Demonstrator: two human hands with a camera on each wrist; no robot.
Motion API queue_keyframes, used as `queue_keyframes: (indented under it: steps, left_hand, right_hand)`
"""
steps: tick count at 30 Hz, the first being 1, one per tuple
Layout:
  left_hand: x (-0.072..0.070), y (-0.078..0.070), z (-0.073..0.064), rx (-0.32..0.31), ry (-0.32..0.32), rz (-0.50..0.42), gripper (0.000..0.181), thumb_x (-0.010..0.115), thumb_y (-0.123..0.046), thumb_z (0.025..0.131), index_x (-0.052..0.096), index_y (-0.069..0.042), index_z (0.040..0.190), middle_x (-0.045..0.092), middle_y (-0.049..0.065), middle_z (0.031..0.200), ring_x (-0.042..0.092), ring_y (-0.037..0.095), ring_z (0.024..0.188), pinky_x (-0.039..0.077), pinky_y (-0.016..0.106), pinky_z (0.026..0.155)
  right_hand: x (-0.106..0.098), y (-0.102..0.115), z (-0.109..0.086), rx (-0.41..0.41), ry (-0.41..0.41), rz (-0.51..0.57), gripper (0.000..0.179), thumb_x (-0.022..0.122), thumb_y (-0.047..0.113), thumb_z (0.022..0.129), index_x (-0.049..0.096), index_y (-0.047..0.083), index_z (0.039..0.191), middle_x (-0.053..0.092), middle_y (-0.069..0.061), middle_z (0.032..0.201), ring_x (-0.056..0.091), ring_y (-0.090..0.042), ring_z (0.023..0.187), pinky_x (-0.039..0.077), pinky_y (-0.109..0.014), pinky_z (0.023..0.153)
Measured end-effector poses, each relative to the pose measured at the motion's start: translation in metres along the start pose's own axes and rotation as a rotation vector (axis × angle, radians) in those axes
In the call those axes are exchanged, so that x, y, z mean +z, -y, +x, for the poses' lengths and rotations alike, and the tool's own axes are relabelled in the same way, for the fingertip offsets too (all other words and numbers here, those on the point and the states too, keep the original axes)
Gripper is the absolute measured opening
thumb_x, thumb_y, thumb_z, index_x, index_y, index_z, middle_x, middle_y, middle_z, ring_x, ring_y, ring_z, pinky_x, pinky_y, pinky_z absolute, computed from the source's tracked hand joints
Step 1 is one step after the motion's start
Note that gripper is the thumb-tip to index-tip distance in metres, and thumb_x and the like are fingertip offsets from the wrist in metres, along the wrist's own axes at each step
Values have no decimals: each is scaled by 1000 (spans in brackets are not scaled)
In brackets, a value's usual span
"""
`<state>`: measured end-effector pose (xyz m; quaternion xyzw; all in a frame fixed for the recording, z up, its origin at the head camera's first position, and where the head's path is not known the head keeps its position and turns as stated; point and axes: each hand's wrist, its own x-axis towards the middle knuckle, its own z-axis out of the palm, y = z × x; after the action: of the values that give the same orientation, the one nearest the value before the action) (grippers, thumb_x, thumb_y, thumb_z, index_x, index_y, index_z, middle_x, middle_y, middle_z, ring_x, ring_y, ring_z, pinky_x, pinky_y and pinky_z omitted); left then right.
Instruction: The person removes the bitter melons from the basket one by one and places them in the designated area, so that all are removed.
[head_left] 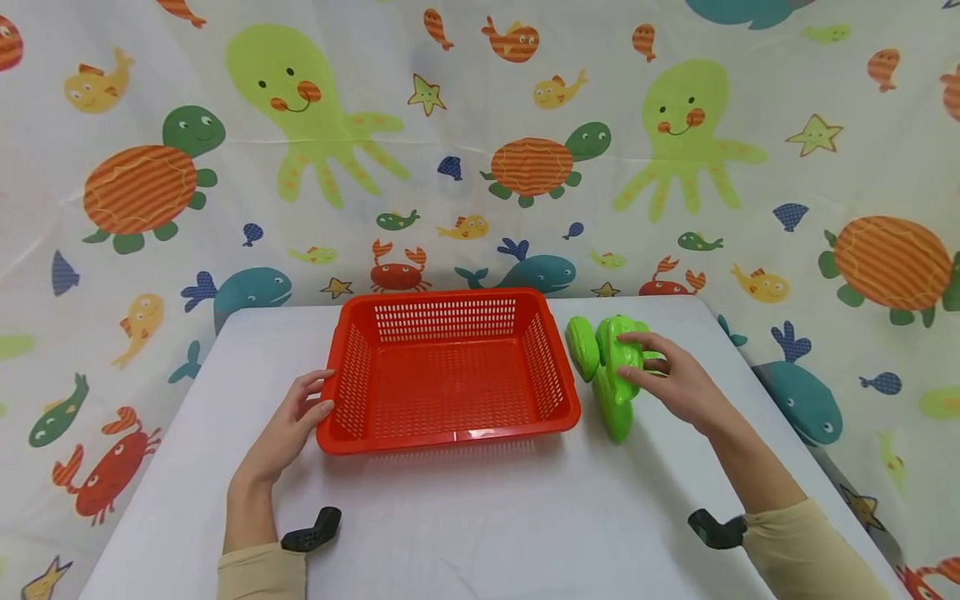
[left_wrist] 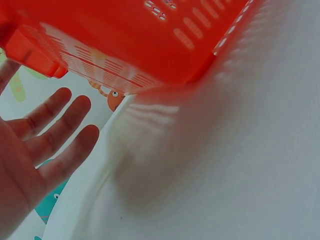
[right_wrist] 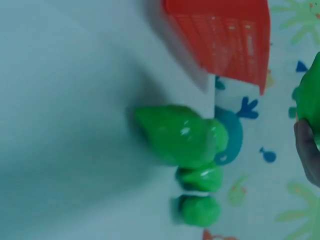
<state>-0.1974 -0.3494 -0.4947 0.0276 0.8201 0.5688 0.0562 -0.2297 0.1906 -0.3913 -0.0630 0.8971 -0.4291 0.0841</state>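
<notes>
A red plastic basket with slotted walls stands on the white table. At its left rim, my left hand touches the side. Three straight, spread fingers of that hand show apart from the basket wall in the left wrist view. To the right, my right hand holds a glossy green fruit-shaped thing between thumb and fingers, above other green ones. In the right wrist view this held piece is cut off at the edge. A pointed green piece lies on the table below.
Another green fruit-shaped piece lies close to the basket's right wall, with several more beside it, partly hidden by the hand. Behind the table hangs a cloth printed with sea animals.
</notes>
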Motion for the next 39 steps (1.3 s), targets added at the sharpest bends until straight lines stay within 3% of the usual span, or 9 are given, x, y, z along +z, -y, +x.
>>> queue_keyframes:
  steps: [7,13,19,28,39]
  left_hand:
    - [1,1,0,9,-1,-9,63,54,-40,99,25,-22,152,30,18,149,36,40,132,40,63,99]
    - [0,1,-2,1,0,-4,63,53,-41,99,24,-24,152,28,17,151,34,39,133,40,64,100]
    - [0,0,-3,2,1,-4,62,53,-41,99,24,-24,152,28,17,151,34,39,133,41,63,99]
    - [0,1,-1,1,8,-9,62,53,-41,100,25,-23,152,28,18,151,32,40,134,39,65,99]
    - [2,0,-1,10,-1,-16,62,53,-40,99,25,-22,152,30,18,150,35,39,133,39,64,100]
  right_hand:
    - [-4,-35,-9,21,65,2,61,65,43,92,46,17,144,35,-19,149,46,-46,126,51,-53,92]
    - [-8,-61,-16,2,65,-36,59,64,40,94,46,11,142,41,-21,144,47,-46,125,51,-52,92]
    - [-14,-84,-22,33,90,-44,57,60,37,97,40,9,143,36,-25,146,43,-50,126,47,-58,96]
    - [-9,-107,-22,67,114,-46,56,60,37,97,42,9,142,37,-26,145,44,-51,125,47,-57,96]
    - [1,-121,-15,45,126,-22,55,60,34,97,44,7,142,36,-25,147,42,-50,128,40,-63,100]
